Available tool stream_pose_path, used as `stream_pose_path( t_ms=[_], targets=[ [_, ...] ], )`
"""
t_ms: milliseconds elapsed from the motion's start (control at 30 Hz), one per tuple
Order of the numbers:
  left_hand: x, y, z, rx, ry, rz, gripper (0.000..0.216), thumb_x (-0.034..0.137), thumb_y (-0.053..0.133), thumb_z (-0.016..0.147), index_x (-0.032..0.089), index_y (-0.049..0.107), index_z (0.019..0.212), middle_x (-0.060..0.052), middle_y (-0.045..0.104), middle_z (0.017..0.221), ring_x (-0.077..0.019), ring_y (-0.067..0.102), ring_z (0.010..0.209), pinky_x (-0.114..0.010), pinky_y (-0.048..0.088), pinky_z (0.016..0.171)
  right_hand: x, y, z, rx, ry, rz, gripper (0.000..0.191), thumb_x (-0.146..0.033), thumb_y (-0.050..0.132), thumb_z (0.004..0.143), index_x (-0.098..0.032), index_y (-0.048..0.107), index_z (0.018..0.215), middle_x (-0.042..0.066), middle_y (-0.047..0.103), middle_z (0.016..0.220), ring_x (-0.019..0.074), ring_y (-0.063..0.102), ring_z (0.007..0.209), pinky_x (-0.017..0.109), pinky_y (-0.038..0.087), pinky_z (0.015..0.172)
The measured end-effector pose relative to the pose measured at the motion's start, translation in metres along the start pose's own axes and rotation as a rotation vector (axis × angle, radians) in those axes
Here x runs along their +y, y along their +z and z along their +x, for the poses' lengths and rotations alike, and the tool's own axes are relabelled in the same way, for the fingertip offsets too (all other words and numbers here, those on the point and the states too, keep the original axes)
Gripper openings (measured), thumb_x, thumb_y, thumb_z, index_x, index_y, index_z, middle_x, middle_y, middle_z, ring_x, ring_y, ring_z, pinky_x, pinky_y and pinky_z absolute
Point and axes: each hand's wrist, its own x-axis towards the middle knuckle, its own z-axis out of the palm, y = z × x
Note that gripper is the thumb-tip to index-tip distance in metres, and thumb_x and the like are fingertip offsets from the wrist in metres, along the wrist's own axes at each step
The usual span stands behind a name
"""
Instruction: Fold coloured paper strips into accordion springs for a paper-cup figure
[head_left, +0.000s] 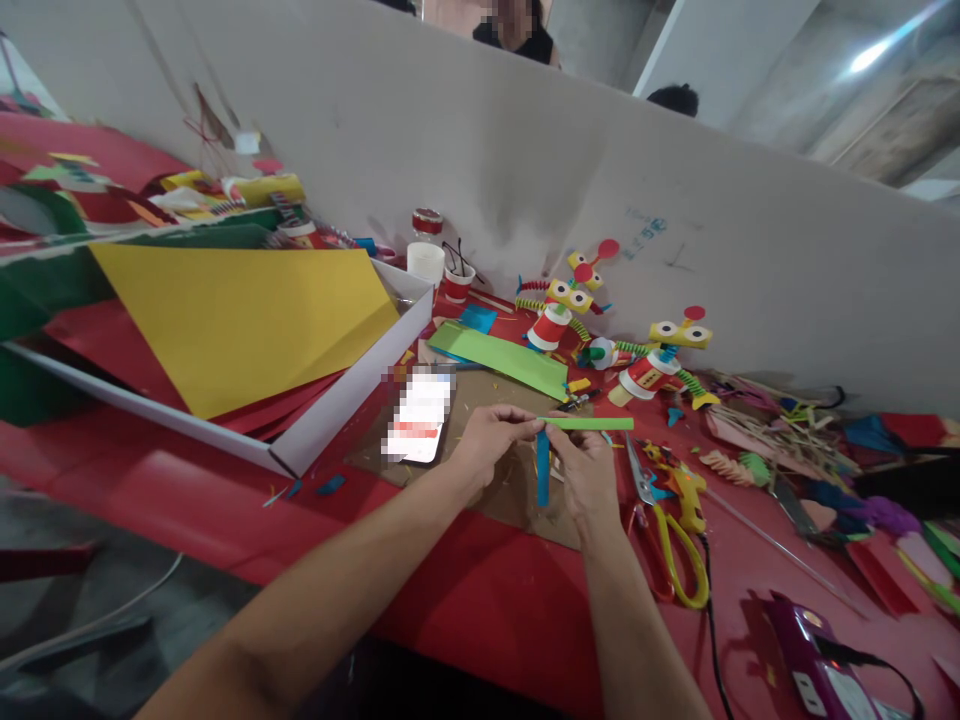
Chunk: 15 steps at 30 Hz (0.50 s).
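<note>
The left hand [491, 435] and right hand [589, 470] pinch, fingertips pressed together, a thin green paper strip [596, 424] where it crosses a short blue paper strip [542, 475], above the brown cardboard sheet [517, 505]. Risk: a slack pinch likely lets the strips slip out of square; excess pressure likely creases them.

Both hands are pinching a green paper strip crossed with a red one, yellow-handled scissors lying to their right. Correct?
Not quite: in the head view, what crosses the green paper strip is a blue paper strip, not a red one. The left hand and right hand do pinch them at the crossing, and the yellow-handled scissors lie to their right.
</note>
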Motion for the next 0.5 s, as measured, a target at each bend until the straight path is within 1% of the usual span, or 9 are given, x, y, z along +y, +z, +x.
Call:
stream_pose_path(
  t_ms=[133, 233, 300, 367, 433, 500],
  targets=[
    [-0.0017, 0.0009, -0.0006, 0.028, -0.056, -0.031, 0.029, 0.032, 0.083, 0.046, 0.014, 0.067, 0.063, -0.002, 0.062, 0.058, -0.012, 0.055, 0.055, -0.026, 0.042, 0.057, 0.0003, 0.0008, 0.0008, -0.029, 0.015, -0.008, 0.025, -0.031, 0.074, 0.062, -0.017, 0.07, 0.083, 0.001, 0.07, 0.079, 0.0147, 0.062, 0.071, 0.029, 0.049, 0.069],
    [-0.0041, 0.0035, -0.0017, 0.03, -0.021, -0.027, 0.025, 0.03, 0.081, 0.052, 0.015, 0.068, 0.068, -0.002, 0.063, 0.063, -0.0115, 0.055, 0.058, -0.025, 0.042, 0.059, -0.0024, 0.0027, 0.0, 0.017, -0.019, -0.048, 0.021, -0.03, 0.074, 0.061, -0.016, 0.07, 0.076, 0.001, 0.07, 0.074, 0.0139, 0.061, 0.068, 0.027, 0.048, 0.067],
    [-0.005, 0.0052, -0.0025, 0.003, 0.034, -0.034, 0.026, 0.027, 0.079, 0.055, 0.017, 0.071, 0.078, -0.003, 0.067, 0.072, -0.012, 0.058, 0.064, -0.026, 0.044, 0.064, -0.0049, 0.0033, -0.0007, 0.06, -0.029, -0.078, 0.019, -0.03, 0.074, 0.06, -0.016, 0.069, 0.073, 0.0, 0.069, 0.069, 0.0135, 0.06, 0.065, 0.026, 0.047, 0.063],
    [-0.0048, 0.0063, -0.0033, -0.059, 0.047, -0.052, 0.031, 0.025, 0.077, 0.057, 0.017, 0.072, 0.087, -0.005, 0.069, 0.081, -0.0135, 0.06, 0.07, -0.027, 0.046, 0.068, -0.0073, 0.0034, -0.0012, 0.086, -0.019, -0.098, 0.021, -0.03, 0.073, 0.06, -0.015, 0.069, 0.074, 0.0, 0.068, 0.067, 0.0137, 0.059, 0.063, 0.026, 0.047, 0.06],
    [-0.004, 0.0066, -0.0042, -0.11, 0.024, -0.061, 0.031, 0.027, 0.077, 0.058, 0.016, 0.073, 0.087, -0.007, 0.07, 0.083, -0.0141, 0.061, 0.071, -0.028, 0.046, 0.07, -0.0086, 0.0034, -0.0017, 0.087, -0.015, -0.118, 0.024, -0.03, 0.073, 0.059, -0.015, 0.068, 0.077, 0.001, 0.069, 0.069, 0.014, 0.059, 0.062, 0.026, 0.047, 0.059],
    [-0.0031, 0.0062, -0.0049, -0.1, 0.002, -0.065, 0.03, 0.028, 0.078, 0.057, 0.015, 0.074, 0.084, -0.007, 0.071, 0.08, -0.0133, 0.06, 0.067, -0.028, 0.046, 0.069, -0.0085, 0.0036, -0.0021, 0.068, -0.013, -0.122, 0.024, -0.03, 0.074, 0.059, -0.015, 0.068, 0.077, 0.001, 0.069, 0.072, 0.0143, 0.06, 0.064, 0.027, 0.047, 0.061]
  ],
)
